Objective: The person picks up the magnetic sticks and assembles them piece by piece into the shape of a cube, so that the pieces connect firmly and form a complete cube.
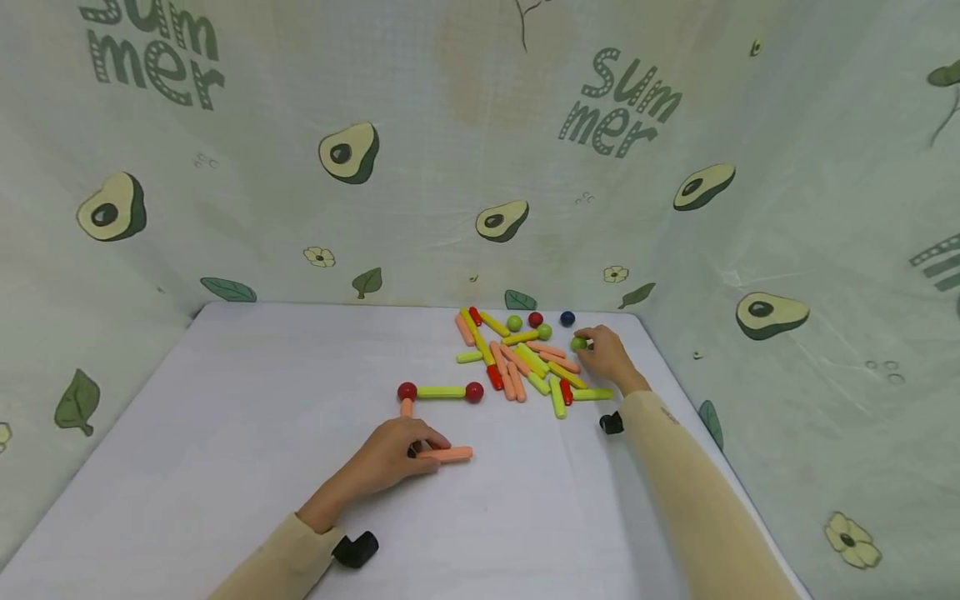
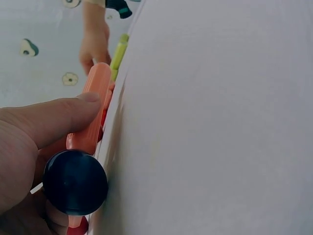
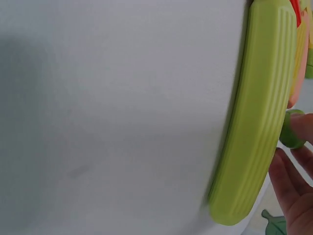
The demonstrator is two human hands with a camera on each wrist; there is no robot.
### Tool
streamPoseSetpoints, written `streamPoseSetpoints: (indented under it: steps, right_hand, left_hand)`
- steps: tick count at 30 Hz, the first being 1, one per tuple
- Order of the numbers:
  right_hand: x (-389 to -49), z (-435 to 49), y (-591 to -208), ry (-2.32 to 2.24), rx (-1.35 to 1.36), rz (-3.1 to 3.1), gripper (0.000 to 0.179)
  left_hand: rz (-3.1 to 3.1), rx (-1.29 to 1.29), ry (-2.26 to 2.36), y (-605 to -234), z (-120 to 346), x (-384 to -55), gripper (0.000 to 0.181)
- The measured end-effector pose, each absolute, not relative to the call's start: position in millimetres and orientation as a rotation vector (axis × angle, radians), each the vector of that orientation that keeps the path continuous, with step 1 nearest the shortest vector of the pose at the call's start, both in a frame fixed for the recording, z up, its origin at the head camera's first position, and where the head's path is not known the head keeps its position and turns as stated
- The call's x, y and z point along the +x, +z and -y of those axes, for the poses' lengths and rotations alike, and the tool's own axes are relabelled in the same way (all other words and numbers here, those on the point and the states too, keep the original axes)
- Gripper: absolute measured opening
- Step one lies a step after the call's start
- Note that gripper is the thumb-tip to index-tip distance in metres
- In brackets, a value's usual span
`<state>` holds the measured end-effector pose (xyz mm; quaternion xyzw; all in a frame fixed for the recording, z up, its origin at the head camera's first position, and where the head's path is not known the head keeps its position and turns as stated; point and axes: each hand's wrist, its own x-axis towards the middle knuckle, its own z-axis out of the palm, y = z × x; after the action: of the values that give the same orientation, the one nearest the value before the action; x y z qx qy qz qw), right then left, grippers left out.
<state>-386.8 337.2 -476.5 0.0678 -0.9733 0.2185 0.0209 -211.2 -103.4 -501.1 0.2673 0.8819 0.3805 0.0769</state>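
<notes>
My left hand (image 1: 393, 454) grips a salmon-coloured stick (image 1: 456, 454), the thumb lying along it in the left wrist view. A dark blue ball (image 2: 75, 182) sits at that stick's near end, by the palm. From under the hand a second salmon stick (image 1: 407, 407) runs up to a red ball (image 1: 407, 392). A yellow-green stick (image 1: 441, 392) links this ball to another red ball (image 1: 474, 392). At the far right, my right hand (image 1: 609, 360) pinches a green ball (image 3: 289, 137) between thumb and fingers.
Several loose sticks (image 1: 532, 358) in salmon, yellow, green and red lie heaped left of the right hand. Behind them are green balls (image 1: 514, 322), a red ball (image 1: 536, 319) and a dark blue ball (image 1: 567, 318). Patterned cloth (image 1: 420, 250) rises along the white table's (image 1: 247, 392) back and right edges.
</notes>
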Motion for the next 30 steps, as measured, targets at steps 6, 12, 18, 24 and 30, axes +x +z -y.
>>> streamPoseSetpoints:
  steps: [6, 12, 18, 24, 30]
  right_hand:
    - [-380, -340, -474, 0.668, 0.252, 2.957, 0.031]
    - [-360, -318, -459, 0.771, 0.300, 2.886, 0.033]
    - [-315, -280, -447, 0.908, 0.529, 2.849, 0.035]
    - [-266, -244, -456, 0.974, 0.743, 2.912, 0.032]
    - [-231, -218, -469, 1.060, 0.891, 2.954, 0.025]
  left_hand:
    - [-2.642, 0.755, 1.143, -501, 103, -213, 0.026]
    - [-2.644, 0.748, 1.131, -500, 104, -212, 0.026]
    - [-2.644, 0.769, 1.129, -500, 103, -213, 0.026]
    - [-2.659, 0.785, 1.120, -500, 103, -212, 0.026]
    - [-2.647, 0.779, 1.129, -500, 104, -212, 0.026]
